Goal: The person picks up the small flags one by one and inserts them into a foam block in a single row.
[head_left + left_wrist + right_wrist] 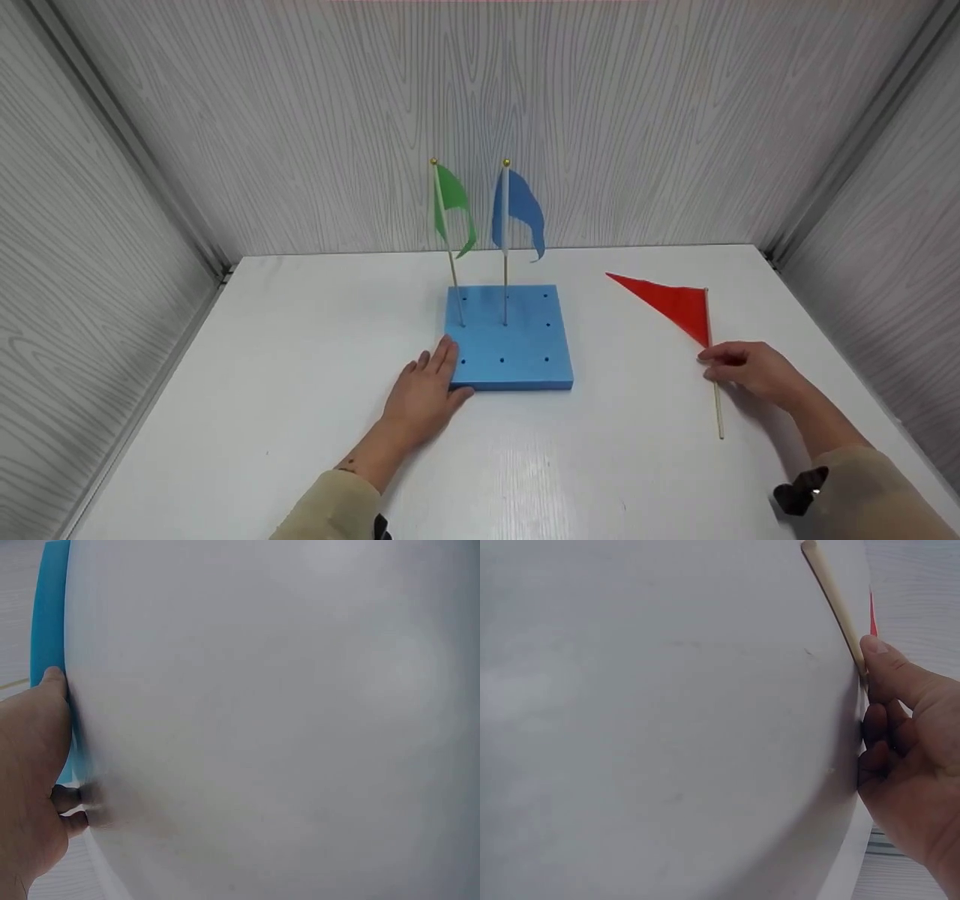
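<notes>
A blue board (525,341) with small holes lies on the table. A green flag (450,196) and a blue flag (523,206) stand in it on thin sticks with gold tips, the green one leaning left. At the board's front left corner rests my left hand (426,391), fingers straight along the left side and thumb by the front edge. Off to the right, a red triangular flag (679,304) lies low over the table, pointing left. My right hand (757,369) pinches its wooden stick (832,604) between thumb and fingers, just below the cloth.
The white table (247,375) runs back to a wood-grain wall (337,127). Side walls (75,262) with the same grain stand at left and right. A black device (801,491) is strapped at the right sleeve.
</notes>
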Available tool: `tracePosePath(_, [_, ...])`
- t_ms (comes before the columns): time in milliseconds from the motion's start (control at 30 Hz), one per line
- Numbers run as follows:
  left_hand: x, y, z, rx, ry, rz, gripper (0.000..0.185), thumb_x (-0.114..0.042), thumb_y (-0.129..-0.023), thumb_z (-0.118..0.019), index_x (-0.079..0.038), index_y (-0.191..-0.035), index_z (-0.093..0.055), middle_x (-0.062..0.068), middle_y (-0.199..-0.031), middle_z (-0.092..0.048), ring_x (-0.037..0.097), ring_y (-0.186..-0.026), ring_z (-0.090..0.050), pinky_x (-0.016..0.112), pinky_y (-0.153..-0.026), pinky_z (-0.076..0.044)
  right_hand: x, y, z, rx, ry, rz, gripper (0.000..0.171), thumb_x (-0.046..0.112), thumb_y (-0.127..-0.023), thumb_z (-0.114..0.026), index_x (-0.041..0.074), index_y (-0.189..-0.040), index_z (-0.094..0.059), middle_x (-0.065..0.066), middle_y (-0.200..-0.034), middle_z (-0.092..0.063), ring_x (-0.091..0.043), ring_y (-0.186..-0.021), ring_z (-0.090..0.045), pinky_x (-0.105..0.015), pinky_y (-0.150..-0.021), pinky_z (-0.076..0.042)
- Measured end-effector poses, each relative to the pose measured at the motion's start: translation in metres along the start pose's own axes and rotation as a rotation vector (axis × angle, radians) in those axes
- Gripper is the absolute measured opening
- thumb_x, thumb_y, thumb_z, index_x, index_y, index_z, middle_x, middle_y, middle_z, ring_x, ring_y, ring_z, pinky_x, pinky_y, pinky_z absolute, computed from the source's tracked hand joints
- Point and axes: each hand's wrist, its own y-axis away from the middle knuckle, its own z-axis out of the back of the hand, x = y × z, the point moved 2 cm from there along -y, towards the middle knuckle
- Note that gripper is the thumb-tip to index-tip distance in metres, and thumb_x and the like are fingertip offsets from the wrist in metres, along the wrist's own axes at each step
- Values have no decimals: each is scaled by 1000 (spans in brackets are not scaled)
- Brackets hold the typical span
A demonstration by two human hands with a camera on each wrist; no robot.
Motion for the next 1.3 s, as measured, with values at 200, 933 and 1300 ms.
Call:
tracePosePath(200, [-1, 0, -1, 8, -16, 13, 83, -53, -108, -56, -5, -169, -25, 12, -175, -22, 43, -152, -39, 57, -123, -33, 0, 2, 0, -7, 24, 14, 39, 19, -98, -78, 5, -134, -71, -16, -121, -66, -31, -106, -57, -31, -77, -58])
tracePosePath(933, [-3, 1, 2, 19, -12, 6, 83, -53, -109, -55, -3, -168, -25, 13, -175, -22, 43, -152, -39, 57, -122, -33, 5, 0, -7, -12, 64, 10, 33, 26, -97, -80, 8, -124, -74, -12, -114, -68, -30, -102, -58, -32, -76, -58])
tracePosePath(1300, [-2, 0, 1, 23, -12, 9, 84, -53, -109, -55, -3, -168, -24, 13, -175, -21, 43, -152, -39, 56, -123, -33, 5, 2, -6, -20, 66, 21, 26, 25, -98, -78, 10, -119, -75, -9, -109, -70, -28, -96, -59, -34, -74, -57])
